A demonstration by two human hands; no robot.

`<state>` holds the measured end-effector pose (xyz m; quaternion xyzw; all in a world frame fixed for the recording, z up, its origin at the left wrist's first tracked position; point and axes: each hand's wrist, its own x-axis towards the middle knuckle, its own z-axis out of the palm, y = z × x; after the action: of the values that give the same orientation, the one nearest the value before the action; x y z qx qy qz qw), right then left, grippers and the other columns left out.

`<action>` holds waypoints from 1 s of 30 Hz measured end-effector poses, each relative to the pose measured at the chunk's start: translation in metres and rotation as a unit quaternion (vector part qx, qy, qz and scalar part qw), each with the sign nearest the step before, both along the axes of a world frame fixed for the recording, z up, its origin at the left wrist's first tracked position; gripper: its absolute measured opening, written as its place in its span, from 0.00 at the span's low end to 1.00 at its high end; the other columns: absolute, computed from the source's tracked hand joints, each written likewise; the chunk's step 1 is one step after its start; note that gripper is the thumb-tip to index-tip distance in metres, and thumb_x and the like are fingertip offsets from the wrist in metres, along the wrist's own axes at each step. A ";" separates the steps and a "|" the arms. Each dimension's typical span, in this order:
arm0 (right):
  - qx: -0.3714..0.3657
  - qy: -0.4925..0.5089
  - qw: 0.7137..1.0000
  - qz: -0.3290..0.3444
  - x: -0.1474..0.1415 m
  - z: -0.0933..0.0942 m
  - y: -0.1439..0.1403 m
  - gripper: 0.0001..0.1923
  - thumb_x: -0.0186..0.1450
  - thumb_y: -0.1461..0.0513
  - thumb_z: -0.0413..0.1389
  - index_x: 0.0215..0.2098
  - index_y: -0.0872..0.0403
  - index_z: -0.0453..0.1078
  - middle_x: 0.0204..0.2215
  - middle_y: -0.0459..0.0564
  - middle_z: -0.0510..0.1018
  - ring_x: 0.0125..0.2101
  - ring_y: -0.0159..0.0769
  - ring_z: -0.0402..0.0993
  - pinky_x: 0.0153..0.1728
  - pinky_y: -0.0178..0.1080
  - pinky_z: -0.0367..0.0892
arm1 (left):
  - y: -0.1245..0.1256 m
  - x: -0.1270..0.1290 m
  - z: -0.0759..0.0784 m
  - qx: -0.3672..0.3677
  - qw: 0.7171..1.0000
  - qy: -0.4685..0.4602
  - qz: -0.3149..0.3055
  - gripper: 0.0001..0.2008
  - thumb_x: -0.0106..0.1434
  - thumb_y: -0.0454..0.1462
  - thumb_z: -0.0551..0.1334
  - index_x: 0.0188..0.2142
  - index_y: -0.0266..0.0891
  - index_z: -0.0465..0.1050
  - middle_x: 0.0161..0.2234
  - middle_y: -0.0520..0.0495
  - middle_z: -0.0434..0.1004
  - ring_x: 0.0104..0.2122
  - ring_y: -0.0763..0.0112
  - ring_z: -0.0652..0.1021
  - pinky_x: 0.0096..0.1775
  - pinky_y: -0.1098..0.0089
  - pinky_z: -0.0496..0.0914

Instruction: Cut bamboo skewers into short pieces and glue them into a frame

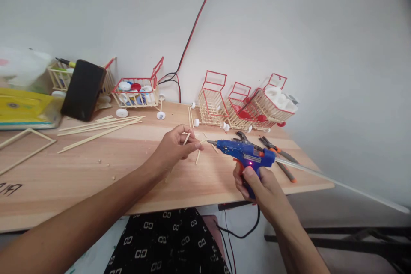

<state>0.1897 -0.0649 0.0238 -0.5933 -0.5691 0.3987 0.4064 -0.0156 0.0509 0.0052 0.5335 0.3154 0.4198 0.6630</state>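
Note:
My left hand (175,147) pinches a short wooden stick (186,138) just above the wooden table (96,167). My right hand (260,184) grips the handle of a blue hot glue gun (245,154); its nozzle points left toward the stick, a small gap away. A long translucent glue stick (340,184) juts out of the gun's back to the right. Several short sticks (198,156) lie on the table under the nozzle.
Three red-and-wood miniature carts (244,105) stand at the back right, another with bottle caps (136,92) at back centre. Long wooden sticks (99,126), a black phone (83,90), a yellow box (22,107), orange-handled pliers (279,154) and white wheels (160,115) also lie here.

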 end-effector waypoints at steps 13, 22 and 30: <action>0.138 -0.322 0.915 -0.201 0.056 0.000 0.020 0.21 0.62 0.47 0.51 0.45 0.52 0.66 0.36 0.53 0.74 0.34 0.43 0.70 0.35 0.41 0.64 | -0.001 -0.001 0.003 0.002 0.999 -0.038 -0.039 0.15 0.54 0.39 0.67 0.33 0.39 0.60 0.29 0.47 0.78 0.16 0.85 0.56 0.21 0.77 0.49; 0.087 -0.473 0.831 -0.281 0.182 -0.036 0.024 0.23 0.59 0.49 0.51 0.44 0.57 0.66 0.40 0.61 0.74 0.41 0.49 0.70 0.40 0.46 0.65 | -0.001 -0.003 0.006 0.032 0.996 -0.062 -0.059 0.12 0.58 0.39 0.65 0.34 0.39 0.61 0.31 0.47 0.78 0.17 0.84 0.57 0.21 0.76 0.49; -0.008 -0.444 0.856 -0.266 0.249 -0.046 0.023 0.20 0.59 0.52 0.53 0.43 0.57 0.68 0.39 0.59 0.77 0.37 0.44 0.73 0.37 0.43 0.65 | 0.000 -0.002 0.005 0.038 0.997 -0.035 -0.052 0.12 0.58 0.39 0.64 0.35 0.40 0.61 0.30 0.47 0.79 0.16 0.84 0.56 0.21 0.76 0.48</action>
<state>0.4386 -0.0419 -0.0226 -0.8390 -0.5067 -0.0254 0.1964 -0.0172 0.0513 0.0104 0.5588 0.2479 0.4147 0.6740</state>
